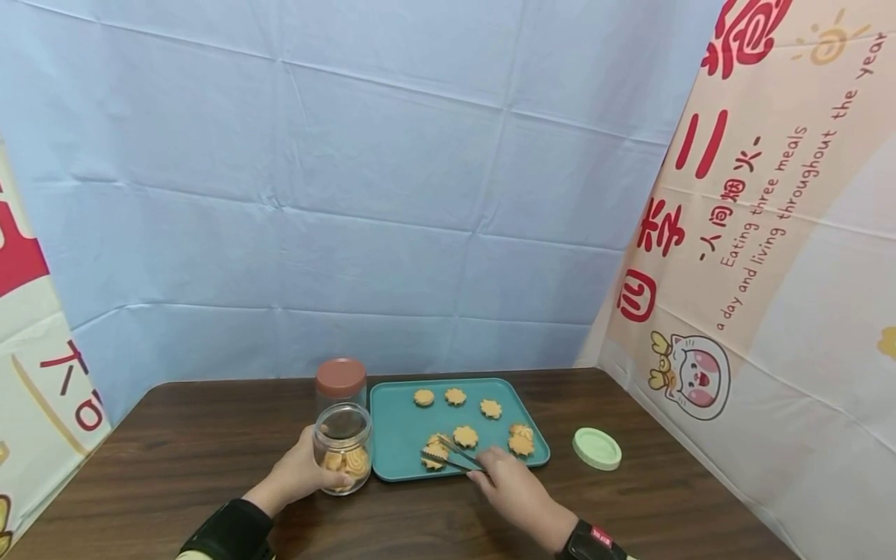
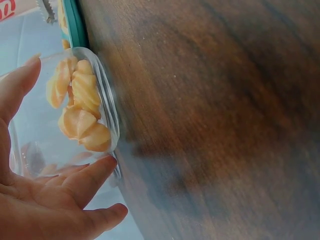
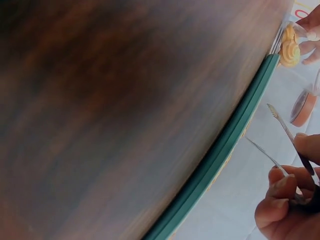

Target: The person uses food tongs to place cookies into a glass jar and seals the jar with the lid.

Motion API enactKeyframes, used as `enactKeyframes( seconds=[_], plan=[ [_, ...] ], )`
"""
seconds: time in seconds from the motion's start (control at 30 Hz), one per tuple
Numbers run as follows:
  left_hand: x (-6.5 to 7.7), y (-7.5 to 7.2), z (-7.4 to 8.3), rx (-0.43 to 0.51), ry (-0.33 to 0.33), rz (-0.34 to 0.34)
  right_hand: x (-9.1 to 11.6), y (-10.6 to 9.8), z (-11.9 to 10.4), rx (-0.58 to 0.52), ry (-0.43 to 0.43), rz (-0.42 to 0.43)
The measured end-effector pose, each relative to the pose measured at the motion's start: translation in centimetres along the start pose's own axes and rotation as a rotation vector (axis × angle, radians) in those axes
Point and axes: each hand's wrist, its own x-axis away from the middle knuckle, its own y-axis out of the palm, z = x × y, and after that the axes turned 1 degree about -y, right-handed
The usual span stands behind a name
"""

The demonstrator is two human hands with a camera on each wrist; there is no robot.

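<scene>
My left hand (image 1: 304,469) is wrapped round a clear jar (image 1: 342,443), thumb on one side and fingers on the other. Piped butter cookies (image 2: 80,107) lie at the jar's bottom, and its mouth has no lid. Metal serrated tongs (image 1: 455,461) are held in my right hand (image 1: 514,494), between thumb and fingers. The two arms of the tongs stand apart over cookies (image 1: 435,457) at the near left of a teal tray (image 1: 392,424). In the right wrist view, the tips of the tongs (image 3: 272,111) have nothing between them.
Several more cookies (image 1: 465,437) are spread over the tray. Behind the held jar stands another jar with a reddish lid (image 1: 341,377). A pale green lid (image 1: 597,449) lies right of the tray on the dark wooden table (image 1: 189,443). Blue cloth (image 1: 392,194) hangs behind.
</scene>
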Motion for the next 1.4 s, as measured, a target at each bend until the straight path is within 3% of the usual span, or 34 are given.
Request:
enactKeyframes(
  seconds=[0.37,0.8,1.13,1.4],
  plan=[
    [0.06,0.03,-0.09,0.003,-0.005,0.006,0.04,-0.16,-0.23,0.036,-0.013,-0.013],
    [0.06,0.06,-0.02,0.004,-0.020,-0.001,-0.15,-0.85,-0.49,0.015,-0.013,-0.091],
    [0.14,0.02,0.30,-0.015,-0.027,0.003,-0.02,-0.95,-0.51,0.105,-0.140,-0.040],
    [0.07,-0.02,0.10,0.000,-0.034,-0.007,-0.05,-0.97,-0.57,0.128,-0.171,0.018]
  ],
)
